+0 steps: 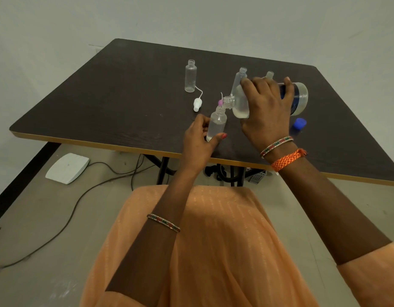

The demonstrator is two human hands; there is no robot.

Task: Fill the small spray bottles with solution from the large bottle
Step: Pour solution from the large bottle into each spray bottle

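Note:
My right hand grips the large clear bottle with a blue label, tipped on its side so its open mouth meets the neck of a small clear bottle. My left hand holds that small bottle upright near the table's front edge; it is partly filled with clear liquid. Another small open bottle stands empty at the back left. Two more small bottles stand behind the large one, mostly hidden by my right hand.
A white spray cap with its tube lies on the dark table, and a pink cap lies by the pouring mouth. A blue lid lies right of my hand. Cables and a white pad lie on the floor.

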